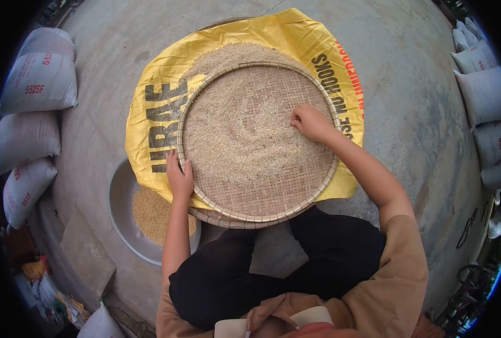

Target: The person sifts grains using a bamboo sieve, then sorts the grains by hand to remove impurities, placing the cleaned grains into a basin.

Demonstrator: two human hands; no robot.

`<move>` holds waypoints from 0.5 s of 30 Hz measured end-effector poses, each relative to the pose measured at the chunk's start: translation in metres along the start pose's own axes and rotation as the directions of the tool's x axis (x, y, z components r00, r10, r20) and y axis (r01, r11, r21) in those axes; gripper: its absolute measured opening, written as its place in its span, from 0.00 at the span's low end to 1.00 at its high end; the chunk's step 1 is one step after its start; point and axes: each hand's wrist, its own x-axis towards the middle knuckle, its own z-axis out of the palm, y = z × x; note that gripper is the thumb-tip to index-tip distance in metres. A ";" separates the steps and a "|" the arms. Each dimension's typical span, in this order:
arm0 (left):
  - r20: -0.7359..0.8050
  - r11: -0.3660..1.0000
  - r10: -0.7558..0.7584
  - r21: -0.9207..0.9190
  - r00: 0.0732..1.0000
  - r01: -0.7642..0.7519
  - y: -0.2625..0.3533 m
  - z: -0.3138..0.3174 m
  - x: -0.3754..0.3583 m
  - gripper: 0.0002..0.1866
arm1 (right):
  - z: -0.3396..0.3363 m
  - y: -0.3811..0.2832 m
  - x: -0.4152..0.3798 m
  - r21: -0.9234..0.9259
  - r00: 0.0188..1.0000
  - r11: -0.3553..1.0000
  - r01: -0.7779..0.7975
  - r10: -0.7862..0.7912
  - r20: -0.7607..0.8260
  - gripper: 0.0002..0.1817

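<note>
A round woven bamboo winnowing tray [245, 197] lies tilted in front of my crossed legs, with pale grain [228, 135] spread over its upper and middle part. My left hand [180, 176] grips the tray's left rim, thumb toward the inside and fingers outside. Over the right side of the grain, my right hand [311, 123] is closed in a pinch; whatever sits between its fingertips is too small to make out. Beneath the tray is a yellow printed sack [155, 112], with a heap of grain [239, 53] on it beyond the tray's far rim.
A metal basin [121, 217] holding golden grain [155, 217] stands at my left, partly under the yellow sack's edge. Stacked white sacks [39, 84] line the left side, and more white sacks [484, 96] line the right. The floor [408, 84] is grey concrete.
</note>
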 end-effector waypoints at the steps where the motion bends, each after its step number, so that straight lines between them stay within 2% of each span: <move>1: 0.002 1.000 -0.004 0.001 1.000 0.004 0.000 0.000 0.000 0.25 | 0.001 0.000 0.000 -0.007 1.000 1.000 0.001 -0.001 0.003 0.07; 3: 0.003 1.000 -0.002 0.001 1.000 0.002 -0.001 0.001 0.000 0.25 | -0.001 0.002 -0.001 -0.014 1.000 1.000 -0.002 0.002 0.005 0.06; 6: 0.004 1.000 -0.003 -0.002 1.000 0.003 -0.003 0.002 0.001 0.25 | -0.010 0.002 -0.003 0.082 0.998 0.997 -0.009 0.014 -0.060 0.07; 8: 0.006 1.000 -0.005 -0.006 1.000 0.005 -0.002 0.002 0.000 0.25 | -0.023 0.004 -0.006 0.211 0.992 0.977 -0.030 0.055 -0.112 0.07; 9: 0.004 1.000 -0.012 -0.013 1.000 0.012 -0.002 0.002 0.000 0.25 | -0.030 0.004 -0.010 0.209 0.992 0.977 -0.031 0.055 -0.110 0.07; 11: 0.005 1.000 -0.023 -0.021 1.000 0.024 -0.001 0.002 0.000 0.25 | -0.043 -0.001 -0.021 0.354 0.975 0.911 -0.214 0.222 0.019 0.07; 15: 0.002 1.000 -0.009 -0.021 1.000 0.009 -0.002 0.001 0.001 0.24 | -0.042 0.011 -0.041 0.453 0.973 0.865 -0.216 0.230 0.026 0.07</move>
